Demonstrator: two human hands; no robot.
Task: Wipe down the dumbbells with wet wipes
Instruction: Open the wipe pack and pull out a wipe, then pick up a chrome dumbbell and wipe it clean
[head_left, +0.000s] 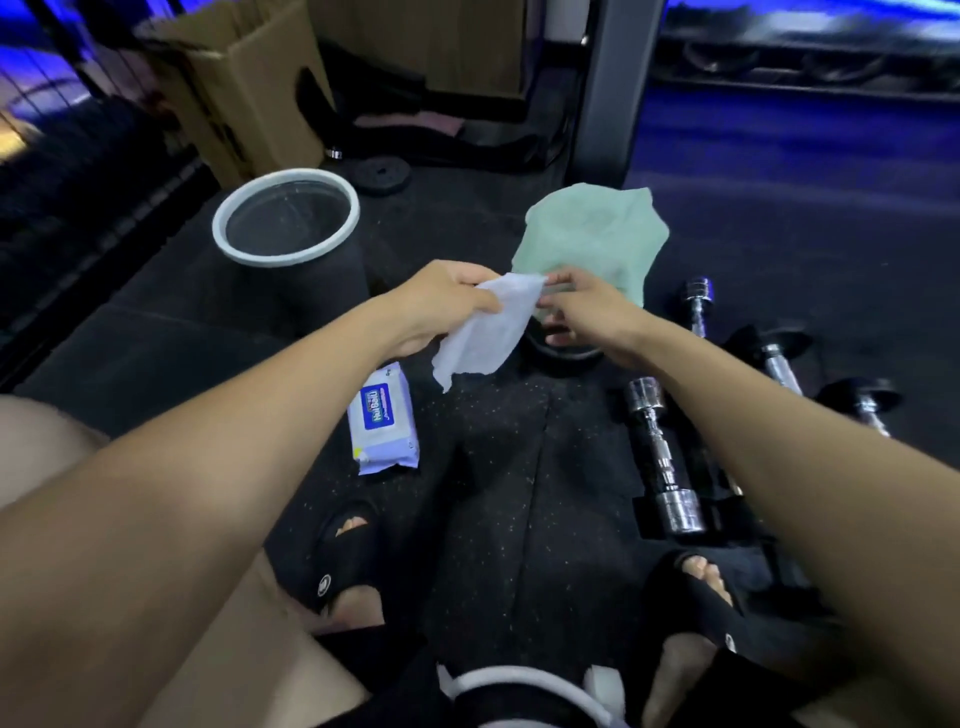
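Note:
A white wet wipe (488, 332) hangs in the air between my hands. My left hand (441, 306) grips its upper left part. My right hand (587, 306) pinches its top right corner. The wet-wipe pack (383, 421), white and blue, lies on the black mat below my left hand. A chrome dumbbell (662, 457) lies on the mat to the right, under my right forearm. More chrome dumbbells (779, 364) lie further right, and another (698, 306) behind them. A green bag (592, 234) covers something just behind my hands.
A black bin with a white rim (223, 228) stands at the back left. A cardboard box (249, 104) and a weight plate (382, 174) lie behind it. My feet in black slippers (343, 556) rest on the mat. A grey post (608, 93) rises at the back.

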